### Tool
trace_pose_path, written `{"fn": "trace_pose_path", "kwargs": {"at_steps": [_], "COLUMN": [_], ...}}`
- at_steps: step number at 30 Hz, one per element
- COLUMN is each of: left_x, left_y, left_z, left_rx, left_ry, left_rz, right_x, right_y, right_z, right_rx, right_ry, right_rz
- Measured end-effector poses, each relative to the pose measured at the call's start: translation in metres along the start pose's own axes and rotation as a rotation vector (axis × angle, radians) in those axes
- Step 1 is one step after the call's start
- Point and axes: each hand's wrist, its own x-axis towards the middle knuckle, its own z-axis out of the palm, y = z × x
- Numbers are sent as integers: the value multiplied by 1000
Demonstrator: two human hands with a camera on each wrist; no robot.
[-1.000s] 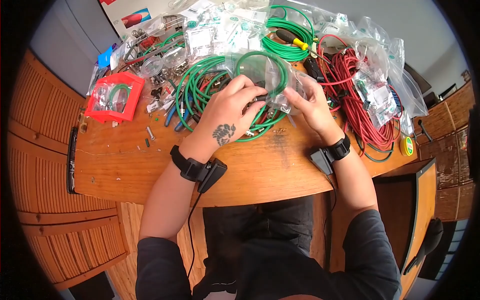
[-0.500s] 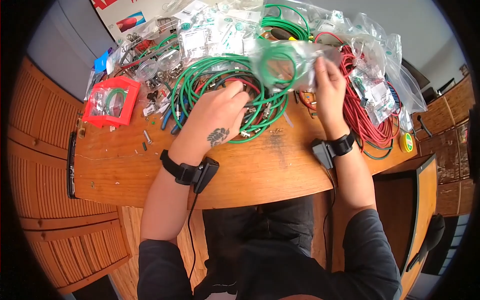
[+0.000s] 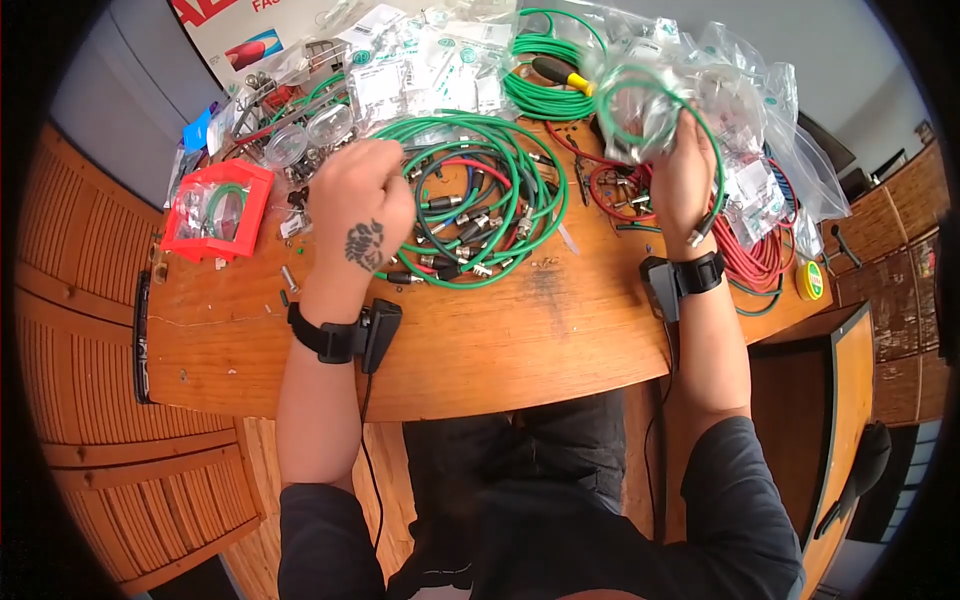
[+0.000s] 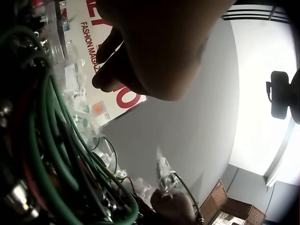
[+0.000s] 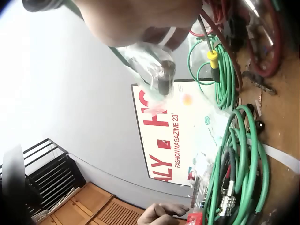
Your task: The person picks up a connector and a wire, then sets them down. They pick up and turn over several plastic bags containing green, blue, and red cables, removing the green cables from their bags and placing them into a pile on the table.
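Note:
My right hand [image 3: 686, 175] holds up a clear plastic bag [image 5: 149, 70] with a coiled green cable [image 3: 716, 150] at it, blurred in the head view. One end of that cable hangs down past the palm, and its metal connector is near the wrist strap. Raised at the left edge of the big loop of green cables [image 3: 545, 215], my left hand [image 3: 360, 195] has loosely curled fingers with nothing between them. Inside that loop lie black, red and blue leads with several metal connectors [image 3: 480, 228].
A red open-fronted bin [image 3: 258, 205] with a bagged green cable stands at the left. Bagged parts [image 3: 430, 75] pile up at the back. A yellow-black screwdriver [image 3: 562, 76] lies on another green coil [image 3: 545, 103]. Red cable [image 3: 750, 255] and a small yellow tin [image 3: 810, 281] are at the right.
My left hand has moved away from the cable loop to the left. The right hand has carried the bag up and to the right, and a cable end now hangs free.

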Motion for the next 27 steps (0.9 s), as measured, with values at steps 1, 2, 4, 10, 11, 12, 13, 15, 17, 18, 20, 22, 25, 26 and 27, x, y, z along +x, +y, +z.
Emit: {"fn": "trace_pose_path", "kwargs": {"at_steps": [1, 2, 4, 10, 11, 12, 13, 15, 17, 18, 20, 22, 25, 26, 27], "left_x": [-1, -2, -6, -7, -6, -6, -5, -4, -4, -3, -2, -3, -5, -6, -6], "left_y": [5, 11, 19, 46, 48, 49, 49, 45, 43, 43, 43, 41, 39, 39, 40], "left_z": [2, 4, 11, 24, 26, 27, 26, 20, 20, 19, 16, 20, 20, 19, 19], "left_rx": [-65, -131, -174, -814, -962, -1111, -1178, -1230, -1277, -1273, -1314, -1309, -1305, -1298, -1293], "left_ry": [-47, -96, -152, -243, -226, -207, -208, -235, -181, -180, -153, -132, -163, -183, -201], "left_rz": [-28, -59, -48, -342, -480, -619, -668, -717, -763, -765, -797, -762, -738, -741, -742], "right_x": [0, -6, -19, -57, -62, -65, -64, -63, -65, -63, -56, -53, -66, -66, -65], "right_y": [4, 7, 6, -5, -6, -7, -2, 1, -5, -3, -2, -11, -17, -18, -20], "right_z": [5, 6, 17, 48, 51, 53, 51, 49, 55, 54, 47, 46, 56, 56, 55], "right_rx": [46, -512, 42, 156, 211, 264, 230, 210, -8, -5, -329, -586, -494, -494, -592], "right_ry": [-60, -122, -152, -322, -362, -399, -451, -474, -424, -427, -391, -364, -473, -467, -441], "right_rz": [16, -269, 131, 429, 467, 505, 508, 466, 239, 242, -294, -549, -299, -296, -458]}}
